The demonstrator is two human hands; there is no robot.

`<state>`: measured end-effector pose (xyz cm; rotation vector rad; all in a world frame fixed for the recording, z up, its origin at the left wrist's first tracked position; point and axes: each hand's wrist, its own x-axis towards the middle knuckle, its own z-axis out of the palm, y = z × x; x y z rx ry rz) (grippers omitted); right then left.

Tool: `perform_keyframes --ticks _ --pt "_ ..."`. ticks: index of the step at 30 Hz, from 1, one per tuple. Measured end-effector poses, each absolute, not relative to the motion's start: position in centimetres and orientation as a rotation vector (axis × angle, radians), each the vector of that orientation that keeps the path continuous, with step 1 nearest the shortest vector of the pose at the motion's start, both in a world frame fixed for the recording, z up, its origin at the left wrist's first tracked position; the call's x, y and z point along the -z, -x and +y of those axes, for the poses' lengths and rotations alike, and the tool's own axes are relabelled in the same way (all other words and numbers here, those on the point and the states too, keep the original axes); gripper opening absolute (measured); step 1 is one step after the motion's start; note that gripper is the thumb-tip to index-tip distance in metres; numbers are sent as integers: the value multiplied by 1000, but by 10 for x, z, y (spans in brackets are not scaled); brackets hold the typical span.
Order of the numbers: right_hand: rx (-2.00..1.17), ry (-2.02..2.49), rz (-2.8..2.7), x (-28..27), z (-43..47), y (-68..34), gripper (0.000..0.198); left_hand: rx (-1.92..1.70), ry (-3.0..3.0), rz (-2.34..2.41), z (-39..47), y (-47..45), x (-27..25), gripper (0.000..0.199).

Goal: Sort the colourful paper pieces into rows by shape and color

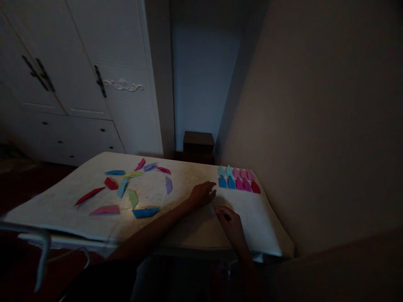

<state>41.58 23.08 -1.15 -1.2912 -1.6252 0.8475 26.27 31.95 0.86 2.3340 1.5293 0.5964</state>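
I am seeing the left hand (201,195) lying over the white table (248,214), its fingers standing loosely open with a gap showing between index finger and thumb; I am not able to tell whether it is touching the tabletop. The index finger is pointing at the leftmost blue folded paper (222,181), near it but apart. The right hand (231,228) is sitting closer to the front edge, its fingers curling in toward the thumb, and in this dim light I cannot tell whether they are gripping anything. Beyond both hands, ten folded papers are standing out in two close rows at the table's right end: in the far row two light blue pieces (225,170) and three pink pieces (242,174), in the near row that blue one, a second blue piece (231,182), two magenta pieces (247,186) and a red piece (255,187). To the left of the left arm, I am finding more folded papers lying scattered at various angles, among them a lilac one (169,185), a green one (132,199), a larger blue one (145,212), a pale pink one (105,209) and a long dark red one (90,196). Behind the table, a white wardrobe (132,113) and a brown box (198,138) are standing, while a plain wall (315,126) is running along the right.
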Motion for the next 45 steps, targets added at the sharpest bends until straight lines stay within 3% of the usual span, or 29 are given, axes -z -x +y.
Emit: perform_keyframes --ticks 5,17,27,34,38,45 --pt "-840 1324 -1646 11 230 -417 38 -674 -2369 1451 279 -222 -17 25" --pt "-850 1470 -1660 5 248 -405 41 -920 -2066 1348 201 -123 5 23" --pt "-769 1214 -2049 -23 318 -259 40 -1186 -1701 1237 199 -116 12 22" --pt "-361 1355 -2410 -41 370 -159 36 -1257 -1591 1207 194 -113 9 21" --pt "-311 1462 -2487 -39 382 -115 42 -1240 -1588 1239 195 -112 8 21" --pt "-116 1800 -2587 -38 388 -68 74 -1268 -1579 1235 197 -114 14 18"
